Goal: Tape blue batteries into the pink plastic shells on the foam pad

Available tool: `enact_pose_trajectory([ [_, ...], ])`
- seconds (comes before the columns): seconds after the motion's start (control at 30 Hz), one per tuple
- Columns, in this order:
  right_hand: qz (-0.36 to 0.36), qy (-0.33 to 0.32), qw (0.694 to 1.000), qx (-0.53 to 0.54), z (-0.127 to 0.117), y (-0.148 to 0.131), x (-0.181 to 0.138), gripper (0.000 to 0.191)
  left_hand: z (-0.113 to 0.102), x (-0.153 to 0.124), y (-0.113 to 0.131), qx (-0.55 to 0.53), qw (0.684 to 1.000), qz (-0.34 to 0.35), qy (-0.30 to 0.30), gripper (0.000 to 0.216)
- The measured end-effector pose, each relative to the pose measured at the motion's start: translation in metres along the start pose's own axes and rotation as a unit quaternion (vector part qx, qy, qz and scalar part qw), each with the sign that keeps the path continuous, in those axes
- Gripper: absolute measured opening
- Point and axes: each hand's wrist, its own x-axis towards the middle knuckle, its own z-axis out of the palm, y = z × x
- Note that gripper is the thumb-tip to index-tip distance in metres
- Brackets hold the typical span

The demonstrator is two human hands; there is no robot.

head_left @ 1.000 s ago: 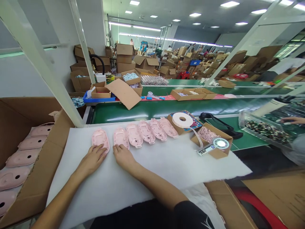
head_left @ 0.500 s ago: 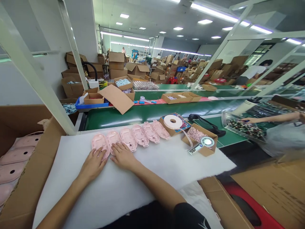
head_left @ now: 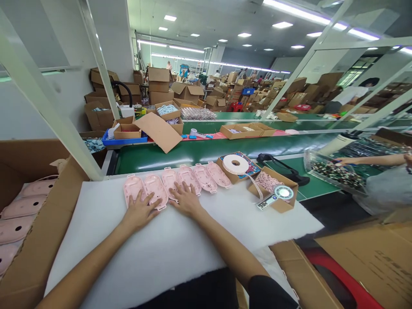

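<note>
Several pink oval plastic shells [head_left: 206,177] lie in a row along the far edge of a white foam sheet [head_left: 167,240]. My left hand [head_left: 140,210] lies flat with fingers spread, its fingertips on the second shell [head_left: 156,192] from the left. My right hand [head_left: 185,199] is also flat and open, fingers resting on the third shell [head_left: 169,183] and its neighbour. Neither hand grips anything.
A cardboard box [head_left: 28,240] at left holds more pink shells. At right sit a white tape roll [head_left: 235,164] and a small box [head_left: 277,195] with a lit round device. A green conveyor [head_left: 206,150] runs behind. Another person's arm [head_left: 370,161] reaches into a clear bin at far right.
Both my hands have slid to the right along the row, from the first two shells to the second and third. The shells at the left now lie closer together.
</note>
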Motion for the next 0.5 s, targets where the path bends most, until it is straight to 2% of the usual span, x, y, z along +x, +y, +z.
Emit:
enact_pose_trajectory([
  [0.13, 0.023, -0.005, 1.0, 0.015, -0.001, -0.004, 0.01, 0.063, -0.007, 0.01, -0.019, -0.004, 1.0, 0.029, -0.01, 0.05],
  [0.3, 0.045, 0.004, 0.999, 0.023, -0.005, -0.011, 0.009, 0.065, -0.009, 0.014, -0.032, 0.003, 0.999, 0.052, -0.008, 0.052],
  [0.4, 0.05, 0.019, 0.998, 0.023, -0.006, -0.01, 0.012, 0.065, -0.008, 0.02, -0.033, 0.002, 0.998, 0.063, 0.004, 0.053],
  [0.5, 0.044, 0.01, 0.999, 0.016, -0.002, -0.013, 0.005, 0.065, -0.016, 0.014, -0.02, 0.002, 0.998, 0.062, 0.02, 0.052],
])
